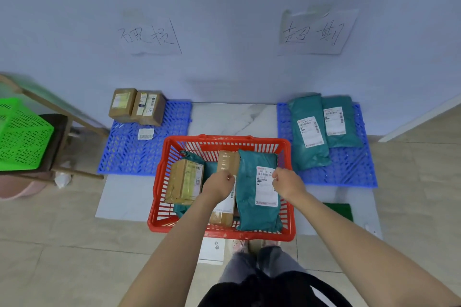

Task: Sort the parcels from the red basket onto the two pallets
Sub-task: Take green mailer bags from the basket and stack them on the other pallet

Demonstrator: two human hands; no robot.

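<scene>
Teal mailer bag [259,189] lies at the right side of the red basket [224,141], both hands over its upper end: the left hand [219,183] and right hand [287,182] have curled fingers, apparently pinching its top edge, though contact is unclear. This looks like the pick-up step. Next: lift it clear and carry it right of the basket, probably to the blue pallet [349,172] already holding teal bags.

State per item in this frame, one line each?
red basket: upright on floor, holds parcels
teal bag: in basket, label up
left hand: curled at bag edge, grasp unclear
right hand: pinching bag edge
left pallet: two boxes
right pallet: two teal bags
</scene>
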